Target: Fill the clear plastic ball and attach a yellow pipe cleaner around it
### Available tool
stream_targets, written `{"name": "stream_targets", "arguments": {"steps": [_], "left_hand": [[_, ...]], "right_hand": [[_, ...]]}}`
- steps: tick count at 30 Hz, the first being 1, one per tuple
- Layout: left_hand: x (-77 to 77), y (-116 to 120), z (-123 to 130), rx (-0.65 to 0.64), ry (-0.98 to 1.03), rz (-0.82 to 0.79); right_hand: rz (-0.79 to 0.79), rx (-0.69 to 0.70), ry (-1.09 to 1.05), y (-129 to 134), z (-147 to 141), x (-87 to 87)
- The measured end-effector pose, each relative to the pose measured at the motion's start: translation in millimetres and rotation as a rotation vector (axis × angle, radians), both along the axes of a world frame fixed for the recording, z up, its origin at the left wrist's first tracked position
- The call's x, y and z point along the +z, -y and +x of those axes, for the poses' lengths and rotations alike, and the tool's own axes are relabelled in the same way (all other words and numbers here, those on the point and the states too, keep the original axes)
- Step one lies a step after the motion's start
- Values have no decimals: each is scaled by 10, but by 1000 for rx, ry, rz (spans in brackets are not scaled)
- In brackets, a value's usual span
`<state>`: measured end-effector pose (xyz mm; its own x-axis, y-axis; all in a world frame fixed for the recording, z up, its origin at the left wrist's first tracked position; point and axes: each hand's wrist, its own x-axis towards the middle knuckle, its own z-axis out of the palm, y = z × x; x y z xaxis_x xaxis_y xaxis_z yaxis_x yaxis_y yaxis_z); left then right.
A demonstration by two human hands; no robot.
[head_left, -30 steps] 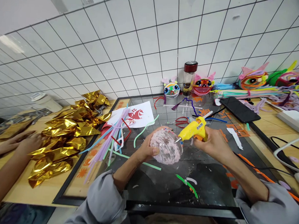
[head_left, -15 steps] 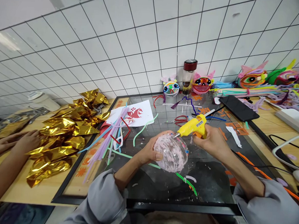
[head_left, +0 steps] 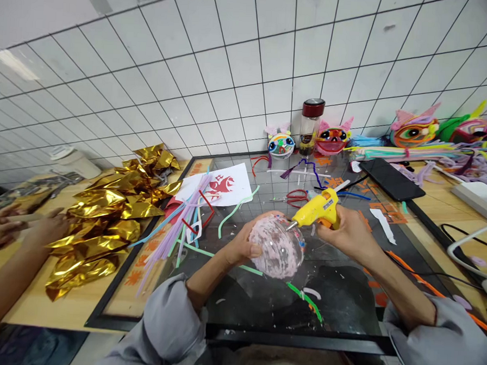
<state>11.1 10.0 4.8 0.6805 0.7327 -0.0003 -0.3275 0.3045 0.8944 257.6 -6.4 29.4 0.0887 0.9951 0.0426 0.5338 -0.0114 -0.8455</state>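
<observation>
My left hand (head_left: 246, 240) is closed around the left side of a clear round bowl-like shell (head_left: 278, 252), streaked with pale pink, with small coloured bits along its upper right edge. In my right hand (head_left: 343, 228) is a yellow hot glue gun (head_left: 318, 208). Its metal nozzle points down and left at the shell's upper rim; whether it touches, I cannot tell. A green pipe cleaner (head_left: 305, 301) lies just below the shell. Behind the glue gun rest red-handled scissors (head_left: 297, 197).
Purple and blue pipe cleaners (head_left: 176, 222) and a paper with a red print (head_left: 243, 182) lie left. Gold foil (head_left: 111, 208) is beside another person's hands (head_left: 24, 228). Decorated animal heads (head_left: 281, 143) and a lidded bottle (head_left: 310, 129) stand by the wall. A phone (head_left: 390, 178) lies right.
The glue gun's nozzle has shifted slightly right and down along the shell's rim. The shell has turned or tilted a little in my left hand. The other person's hands have risen.
</observation>
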Motion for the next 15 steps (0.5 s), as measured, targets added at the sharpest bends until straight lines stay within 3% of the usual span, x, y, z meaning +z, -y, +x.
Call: {"name": "stream_targets", "arguments": {"steps": [7,15], "left_hand": [[59,42,4,54,57,-24],[17,40,20,77,97,-66]], "right_hand": [[-14,17,-19,22,-4,18],[-7,24,-15,39,-24,23]]}}
